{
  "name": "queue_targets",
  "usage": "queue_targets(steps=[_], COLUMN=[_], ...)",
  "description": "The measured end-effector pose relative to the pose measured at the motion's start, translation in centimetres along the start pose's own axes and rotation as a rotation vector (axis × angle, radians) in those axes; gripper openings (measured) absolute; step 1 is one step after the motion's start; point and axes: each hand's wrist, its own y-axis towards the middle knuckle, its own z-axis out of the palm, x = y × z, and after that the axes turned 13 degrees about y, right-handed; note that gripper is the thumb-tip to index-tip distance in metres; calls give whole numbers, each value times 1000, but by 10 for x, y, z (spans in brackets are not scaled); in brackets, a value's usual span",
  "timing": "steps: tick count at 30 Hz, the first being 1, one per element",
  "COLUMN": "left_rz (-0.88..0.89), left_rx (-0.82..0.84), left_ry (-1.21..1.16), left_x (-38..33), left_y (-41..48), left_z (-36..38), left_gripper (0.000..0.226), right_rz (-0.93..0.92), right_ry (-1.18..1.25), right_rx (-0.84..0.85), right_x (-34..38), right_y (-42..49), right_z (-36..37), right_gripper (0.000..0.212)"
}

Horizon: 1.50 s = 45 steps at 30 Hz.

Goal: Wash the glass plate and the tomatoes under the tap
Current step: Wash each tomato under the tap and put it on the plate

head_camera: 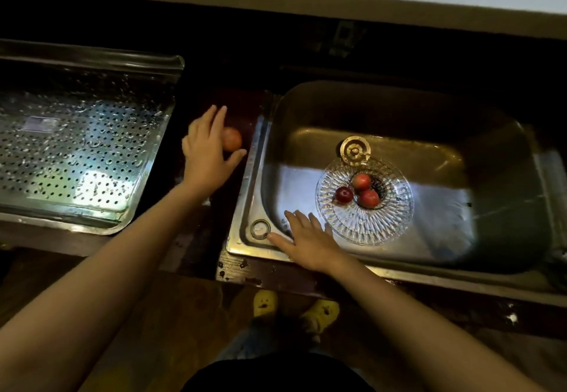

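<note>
Foreground: yellow slippers (265,301) on a brown floor, two bare forearms reaching up-frame. R: the right hand (308,239) rests flat, fingers spread, on the near-left corner of a brushed stainless sink (254,158), fingertips just beside the plate's edge. The glass plate (368,226), round, clear, cut w/ radiating ribs, lies face up on the sink floor near centre; being circular, it has no long axis. Three small, smooth red tomatoes (368,197) cluster touching in its middle. Just beyond its far rim: a brass-toned ringed drain strainer (354,149). L: the left hand (205,149), fingers straight & thumb spread wide, lies against a paler, orange-red lone tomato (232,138) on the dark counter (239,109), not curled round it. Further L: a rectangular perforated steel tray (76,152), long side running L–R.
</note>
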Motion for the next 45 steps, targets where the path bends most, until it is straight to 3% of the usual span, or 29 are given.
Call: queue_targets(steps=[2, 5, 8, 12, 17, 20, 22, 25, 28, 36, 40, 45], left_rz=[-72, -70, -48, -32, 168, 271, 310, 376, 476, 678, 758, 791], left_rx=[106, 189, 168, 141, 102, 117, 137, 161, 202, 167, 199, 347], left_ry=[-48, -110, -150, -195, -309, -386, -449, -501, -545, -659, -682, -661], left_x=[4, 8, 11, 10, -11, -34, -52, -87, -131, -259, -320, -387], left_y=[13, 21, 22, 22, 9, 1, -2, -8, -10, 2, 8, 10], left_z=[2, 10, 16, 17, 10, -3, -14, -29, -39, -44, -33, -4], left_gripper=[90, 81, 63, 55, 54, 57, 62, 64, 60, 57, 57, 61], right_rz=[-2, 12, 17, 6, 26, 19, 20, -14, -138, -305, -265, -181], right_ry=[-11, -9, -12, 1, 51, 271, 604, 1098, 1376, 1512, 1514, 1760], right_rx=[-23, -27, 8, 27, 28, 19, -72, -231, -362, -642, -811, -890], right_x=[-1, 0, 1, 1, 4, 10, 14, 19, 14, -27, -68, -118], right_y=[-1, -1, 0, 1, -2, -8, -13, -30, -53, -108, -125, -133], right_z=[2, 3, 2, 1, -2, -9, -24, -63, -103, -183, -210, -238], right_gripper=[84, 85, 85, 82, 81, 65, 55, 53, 53, 43, 48, 49])
